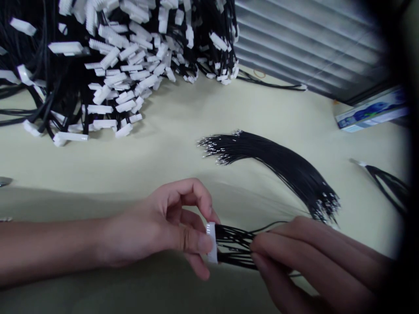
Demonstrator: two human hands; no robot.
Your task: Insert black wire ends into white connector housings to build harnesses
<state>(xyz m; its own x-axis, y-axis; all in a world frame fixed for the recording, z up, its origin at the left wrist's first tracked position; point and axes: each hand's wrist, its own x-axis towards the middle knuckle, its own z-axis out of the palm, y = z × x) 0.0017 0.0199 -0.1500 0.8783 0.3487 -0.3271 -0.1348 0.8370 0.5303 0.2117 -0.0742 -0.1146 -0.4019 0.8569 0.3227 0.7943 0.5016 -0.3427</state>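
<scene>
A white plastic connector (212, 248) is pinched between the thumb and fingers of my left hand (176, 226), low in the middle of the view. Black wires (234, 237) run out of its right side. My right hand (314, 261) has its thumb and forefinger closed on these wires, a short way from the connector. Its other fingers lie alongside, and the far ends of the wires are hidden behind them. Just beyond both hands rests a loose bundle of black wires (278, 157) with shiny metal terminals at both ends.
A large heap of wire harnesses with white connectors (131, 69) covers the back left of the table (163, 161). At the right are a printed box (373, 111) and a black cable (386, 179). A ribbed grey surface (294, 43) borders the back edge.
</scene>
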